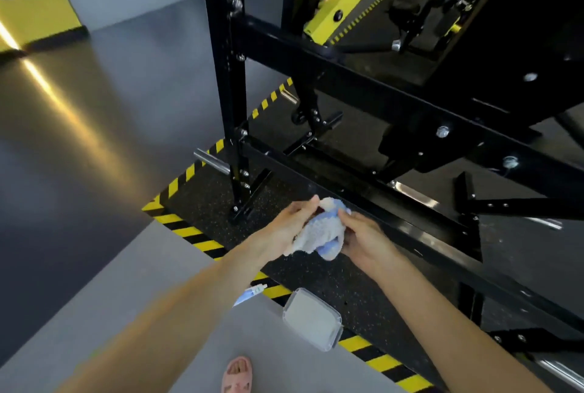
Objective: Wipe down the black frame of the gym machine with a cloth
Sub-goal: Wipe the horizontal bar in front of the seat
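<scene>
A fluffy blue and white cloth (324, 229) is bunched between both hands, just in front of the lowest black bar (410, 228) of the gym machine frame. My left hand (284, 228) pinches its upper left edge with fingertips. My right hand (366, 239) grips its right side, fingers curled round it. The cloth's top corner lies close to the bar; contact is unclear. The black frame has an upright post (229, 76) at left and slanted crossbars (347, 76) running right.
A clear plastic box (313, 318) and a small tube (251, 294) lie on the floor by the yellow-black hazard tape (186, 229). A pink slipper (237, 375) shows at the bottom. Chrome pegs (211, 160) stick out from the frame's base. Grey floor spreads left.
</scene>
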The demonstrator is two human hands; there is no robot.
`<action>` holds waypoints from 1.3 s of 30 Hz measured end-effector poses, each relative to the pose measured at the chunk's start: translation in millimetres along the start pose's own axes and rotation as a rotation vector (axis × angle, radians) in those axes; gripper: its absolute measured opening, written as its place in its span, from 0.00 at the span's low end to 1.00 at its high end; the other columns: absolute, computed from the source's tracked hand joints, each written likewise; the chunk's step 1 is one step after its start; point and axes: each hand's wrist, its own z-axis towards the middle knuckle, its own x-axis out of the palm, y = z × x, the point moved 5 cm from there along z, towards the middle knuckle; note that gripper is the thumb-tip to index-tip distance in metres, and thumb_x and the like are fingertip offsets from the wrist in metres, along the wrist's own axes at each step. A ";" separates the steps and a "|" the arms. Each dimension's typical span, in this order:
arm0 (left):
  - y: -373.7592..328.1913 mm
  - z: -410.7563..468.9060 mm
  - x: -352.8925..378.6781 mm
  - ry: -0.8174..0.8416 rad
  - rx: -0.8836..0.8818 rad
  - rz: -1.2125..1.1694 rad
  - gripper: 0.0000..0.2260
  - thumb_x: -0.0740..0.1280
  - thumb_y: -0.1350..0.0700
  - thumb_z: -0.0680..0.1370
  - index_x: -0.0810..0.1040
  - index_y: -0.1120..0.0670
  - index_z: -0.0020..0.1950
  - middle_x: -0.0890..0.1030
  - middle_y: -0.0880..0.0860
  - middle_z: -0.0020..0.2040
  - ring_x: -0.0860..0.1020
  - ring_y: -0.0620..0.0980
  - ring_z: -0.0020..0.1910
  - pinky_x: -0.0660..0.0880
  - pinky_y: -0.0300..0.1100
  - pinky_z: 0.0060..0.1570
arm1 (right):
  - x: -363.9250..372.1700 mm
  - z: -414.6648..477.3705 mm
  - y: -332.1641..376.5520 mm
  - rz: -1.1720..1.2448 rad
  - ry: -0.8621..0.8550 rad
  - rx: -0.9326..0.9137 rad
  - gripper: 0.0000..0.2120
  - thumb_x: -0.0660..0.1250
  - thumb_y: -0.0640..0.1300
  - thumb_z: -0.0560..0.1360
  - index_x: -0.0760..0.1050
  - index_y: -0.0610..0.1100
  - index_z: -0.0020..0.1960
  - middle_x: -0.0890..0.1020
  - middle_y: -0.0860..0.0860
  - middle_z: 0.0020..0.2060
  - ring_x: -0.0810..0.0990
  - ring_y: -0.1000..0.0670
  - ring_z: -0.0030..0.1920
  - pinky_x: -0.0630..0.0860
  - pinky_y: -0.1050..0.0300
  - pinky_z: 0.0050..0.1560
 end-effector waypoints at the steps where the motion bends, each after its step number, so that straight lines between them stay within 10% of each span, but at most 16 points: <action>1: -6.2 -10.9 7.3 0.072 -0.021 0.120 0.12 0.62 0.46 0.80 0.78 0.54 0.52 0.84 0.48 0.43 0.81 0.39 0.40 0.77 0.31 0.42 | 3.8 -9.6 14.6 -0.003 -0.016 -0.021 0.07 0.64 0.45 0.79 0.76 0.40 0.49 0.83 0.46 0.41 0.82 0.49 0.43 0.78 0.54 0.39; 11: -93.1 -12.9 6.3 0.226 0.048 0.295 0.09 0.70 0.55 0.77 0.75 0.54 0.39 0.78 0.50 0.35 0.75 0.45 0.34 0.72 0.38 0.33 | -4.6 -55.1 101.6 -0.686 -0.385 -0.320 0.14 0.67 0.51 0.77 0.70 0.41 0.43 0.74 0.47 0.36 0.74 0.49 0.40 0.70 0.54 0.42; 17: -136.2 -11.9 5.9 0.104 0.205 -0.162 0.14 0.67 0.46 0.75 0.77 0.57 0.49 0.78 0.53 0.48 0.75 0.50 0.49 0.70 0.44 0.49 | 15.3 -82.6 151.8 -0.505 -0.325 -0.468 0.15 0.64 0.47 0.80 0.68 0.43 0.37 0.73 0.50 0.34 0.72 0.55 0.35 0.67 0.67 0.34; 20: -103.0 2.7 5.6 -0.096 -0.093 -0.212 0.24 0.55 0.40 0.81 0.71 0.56 0.69 0.73 0.52 0.65 0.69 0.52 0.68 0.62 0.50 0.63 | 26.2 -82.7 169.6 -0.391 -0.290 -0.522 0.11 0.64 0.47 0.80 0.72 0.40 0.43 0.76 0.46 0.38 0.76 0.51 0.40 0.72 0.62 0.42; 24: -53.1 17.1 34.1 0.144 -0.332 -0.187 0.32 0.46 0.32 0.79 0.71 0.53 0.69 0.73 0.56 0.69 0.69 0.57 0.69 0.55 0.59 0.72 | 31.8 -76.0 173.9 -0.244 -0.268 -0.441 0.11 0.62 0.50 0.80 0.70 0.42 0.47 0.77 0.47 0.38 0.80 0.49 0.38 0.78 0.53 0.34; 33: -77.5 32.8 13.8 -0.027 -0.109 -0.070 0.11 0.64 0.62 0.79 0.74 0.59 0.62 0.80 0.56 0.49 0.80 0.53 0.47 0.76 0.47 0.42 | -22.6 -86.8 170.0 -0.256 -0.441 -0.373 0.11 0.59 0.50 0.82 0.70 0.42 0.55 0.77 0.45 0.47 0.78 0.48 0.45 0.78 0.54 0.38; 39: -139.0 25.8 23.5 -0.027 0.105 0.188 0.15 0.68 0.58 0.78 0.73 0.53 0.64 0.79 0.57 0.55 0.79 0.54 0.54 0.78 0.52 0.52 | -61.1 -103.9 182.3 -0.193 -0.615 -0.482 0.05 0.65 0.41 0.78 0.75 0.39 0.47 0.78 0.43 0.42 0.78 0.46 0.43 0.78 0.50 0.47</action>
